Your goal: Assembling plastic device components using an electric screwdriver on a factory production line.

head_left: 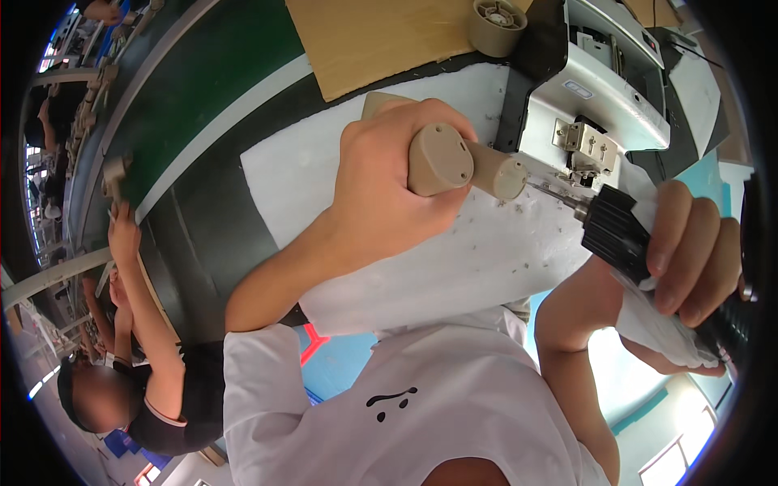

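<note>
My left hand [389, 174] is closed around a beige plastic housing [442, 160], shaped like a hair dryer. Its oval end, with small holes near the rim, faces up, and a shorter rounded end points right. My right hand [689, 251] grips a black electric screwdriver [613, 227] with a white wrap around its body. The thin bit points left at the housing's rounded end; whether it touches cannot be made out. Just beyond the bit stands a silver and black screw feeder [600, 89] with a small metal block [590, 146] on its front.
A white foam sheet [365, 300] lies under my hands, with small screws scattered over it. Brown cardboard [373, 40] and a beige round part [496, 28] are at the back. A green conveyor belt [235, 81] runs on the left, where a co-worker [154, 389] reaches over.
</note>
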The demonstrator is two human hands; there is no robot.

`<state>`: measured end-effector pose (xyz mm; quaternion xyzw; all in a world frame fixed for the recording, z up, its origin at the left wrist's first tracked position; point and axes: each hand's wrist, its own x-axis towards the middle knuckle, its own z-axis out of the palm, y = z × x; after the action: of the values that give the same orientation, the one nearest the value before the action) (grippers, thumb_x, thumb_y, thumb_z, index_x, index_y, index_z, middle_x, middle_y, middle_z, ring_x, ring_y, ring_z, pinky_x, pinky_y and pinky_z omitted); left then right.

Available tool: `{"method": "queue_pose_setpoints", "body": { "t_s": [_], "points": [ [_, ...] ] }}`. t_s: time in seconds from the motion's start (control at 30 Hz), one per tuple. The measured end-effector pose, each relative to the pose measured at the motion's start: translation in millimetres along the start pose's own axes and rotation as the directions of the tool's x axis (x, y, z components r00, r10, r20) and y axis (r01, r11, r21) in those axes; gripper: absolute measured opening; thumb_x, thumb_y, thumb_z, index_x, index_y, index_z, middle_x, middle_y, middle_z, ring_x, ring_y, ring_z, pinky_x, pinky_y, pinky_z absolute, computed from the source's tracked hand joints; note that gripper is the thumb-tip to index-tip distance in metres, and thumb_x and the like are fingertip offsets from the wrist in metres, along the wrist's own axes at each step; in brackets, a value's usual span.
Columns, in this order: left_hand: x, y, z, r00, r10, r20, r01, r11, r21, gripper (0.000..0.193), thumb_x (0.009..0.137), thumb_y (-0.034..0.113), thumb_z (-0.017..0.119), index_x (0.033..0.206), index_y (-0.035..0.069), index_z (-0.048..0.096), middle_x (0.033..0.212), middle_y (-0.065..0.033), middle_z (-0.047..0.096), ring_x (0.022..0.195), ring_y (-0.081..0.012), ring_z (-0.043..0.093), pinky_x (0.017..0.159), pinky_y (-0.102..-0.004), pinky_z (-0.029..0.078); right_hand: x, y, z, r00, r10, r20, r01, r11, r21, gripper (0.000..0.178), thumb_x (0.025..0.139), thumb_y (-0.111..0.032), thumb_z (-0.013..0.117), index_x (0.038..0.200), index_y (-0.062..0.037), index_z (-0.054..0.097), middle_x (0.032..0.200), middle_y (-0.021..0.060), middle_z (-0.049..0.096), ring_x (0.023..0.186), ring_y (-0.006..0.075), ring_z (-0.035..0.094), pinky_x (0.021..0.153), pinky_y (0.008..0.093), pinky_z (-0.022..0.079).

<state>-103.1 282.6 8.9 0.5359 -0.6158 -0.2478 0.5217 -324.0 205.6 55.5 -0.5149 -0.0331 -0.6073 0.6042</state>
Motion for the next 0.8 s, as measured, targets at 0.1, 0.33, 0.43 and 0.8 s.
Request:
{"method": "queue_pose_setpoints", "body": {
  "t_s": [0.1, 0.33, 0.43, 0.8],
  "points": [
    [0, 0, -1, 1.000, 0.004, -0.001, -0.004, 1.000, 0.007, 0.024, 0.062, -0.004, 0.070, 0.083, 0.007, 0.063, 0.072, -0.0062, 0.066, 0.068, -0.0259, 0.061, 0.059, -0.0340, 0.048, 11, 12, 7, 0.997, 0.040, 0.073, -0.036, 0.998, -0.054, 0.046, 0.078, -0.052, 0.073, 0.097, -0.0137, 0.056, 0.075, -0.0046, 0.050, 0.064, 0.0078, 0.047, 0.067, 0.0248, 0.037],
    [0, -1, -1, 0.998, -0.049, 0.030, 0.050, 0.999, -0.011, 0.022, 0.063, -0.003, 0.069, 0.082, 0.007, 0.063, 0.070, -0.0069, 0.065, 0.066, -0.0255, 0.061, 0.058, -0.0336, 0.047, 22, 22, 29, 0.963, 0.149, 0.226, -0.106, 0.976, -0.192, 0.052, 0.077, -0.059, 0.068, 0.098, -0.0135, 0.057, 0.076, -0.0026, 0.048, 0.064, 0.0100, 0.045, 0.067, 0.0273, 0.035],
    [2, -3, 0, 0.999, -0.036, 0.038, 0.036, 0.999, -0.009, 0.023, 0.063, -0.003, 0.069, 0.082, 0.007, 0.063, 0.070, -0.0068, 0.065, 0.065, -0.0249, 0.060, 0.058, -0.0331, 0.047, 25, 19, 31, 0.939, 0.200, 0.279, -0.124, 0.956, -0.268, 0.055, 0.077, -0.063, 0.067, 0.099, -0.0134, 0.057, 0.077, -0.0017, 0.048, 0.064, 0.0110, 0.045, 0.067, 0.0284, 0.034],
    [-1, 1, -5, 0.991, -0.042, 0.125, 0.030, 0.995, 0.093, 0.023, 0.066, -0.004, 0.074, 0.086, 0.003, 0.065, 0.078, -0.0044, 0.067, 0.071, -0.0117, 0.062, 0.065, -0.0244, 0.049, 10, -9, -27, 0.905, 0.318, 0.283, -0.212, 0.913, -0.349, 0.063, 0.080, -0.068, 0.057, 0.108, -0.0116, 0.053, 0.078, 0.0016, 0.046, 0.064, 0.0133, 0.043, 0.067, 0.0311, 0.034]
  ]
}}
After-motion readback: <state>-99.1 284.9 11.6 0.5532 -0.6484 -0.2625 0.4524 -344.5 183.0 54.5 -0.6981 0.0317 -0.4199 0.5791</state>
